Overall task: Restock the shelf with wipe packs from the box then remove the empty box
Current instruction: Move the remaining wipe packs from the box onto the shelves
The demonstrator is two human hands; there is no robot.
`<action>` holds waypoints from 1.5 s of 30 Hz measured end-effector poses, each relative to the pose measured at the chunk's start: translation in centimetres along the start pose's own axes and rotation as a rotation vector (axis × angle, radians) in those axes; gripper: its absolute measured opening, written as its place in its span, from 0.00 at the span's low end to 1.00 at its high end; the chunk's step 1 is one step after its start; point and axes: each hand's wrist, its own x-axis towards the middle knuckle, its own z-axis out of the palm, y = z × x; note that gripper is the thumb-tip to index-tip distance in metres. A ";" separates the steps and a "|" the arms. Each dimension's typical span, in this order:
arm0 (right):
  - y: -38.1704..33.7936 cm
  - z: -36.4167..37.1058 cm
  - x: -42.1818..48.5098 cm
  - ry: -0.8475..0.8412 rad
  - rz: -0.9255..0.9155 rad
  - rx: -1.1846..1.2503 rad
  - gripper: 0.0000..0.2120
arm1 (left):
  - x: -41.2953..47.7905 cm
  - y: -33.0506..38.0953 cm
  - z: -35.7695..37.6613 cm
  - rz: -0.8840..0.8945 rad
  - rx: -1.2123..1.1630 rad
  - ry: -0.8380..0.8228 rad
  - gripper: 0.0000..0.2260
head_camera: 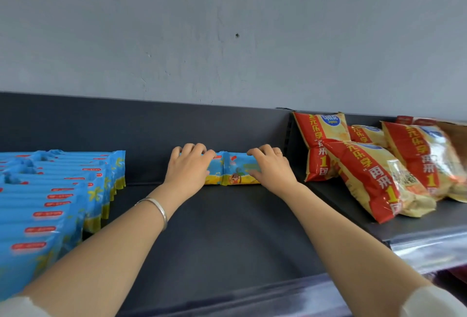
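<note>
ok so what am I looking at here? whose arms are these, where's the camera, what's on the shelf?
There is no robot here: a person is working with two bare hands. The single picture comes from a wide-angle camera worn on their head, looking forward and down, so the arms reach in from the bottom edge.

The left hand, with a bangle on its wrist, and the right hand each grip an end of the wipe packs. These look like two packs side by side, standing on edge near the back of the dark shelf, with fingers curled over their tops.

To the left is a stocked row of similar blue packs. To the right lie red and yellow snack bags. The box is not in view.
</note>
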 end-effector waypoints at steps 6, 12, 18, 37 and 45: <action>0.1 -2.2 -4.0 0.035 0.029 -0.016 0.19 | -1.3 3.9 -2.3 0.123 -0.138 -0.032 0.13; 1.6 -7.0 -9.1 0.138 0.026 -0.050 0.18 | -2.7 7.8 -5.2 0.207 -0.171 0.082 0.12; 5.4 -11.0 -18.0 0.249 0.064 -0.021 0.16 | -6.6 15.4 -7.8 0.365 -0.273 0.257 0.10; 17.5 -2.8 -53.1 -0.362 0.401 0.063 0.16 | -29.6 38.7 1.2 0.556 -0.363 -0.465 0.11; 18.9 5.3 -58.5 -0.887 0.537 0.110 0.19 | -33.4 42.4 9.5 0.649 -0.324 -0.819 0.13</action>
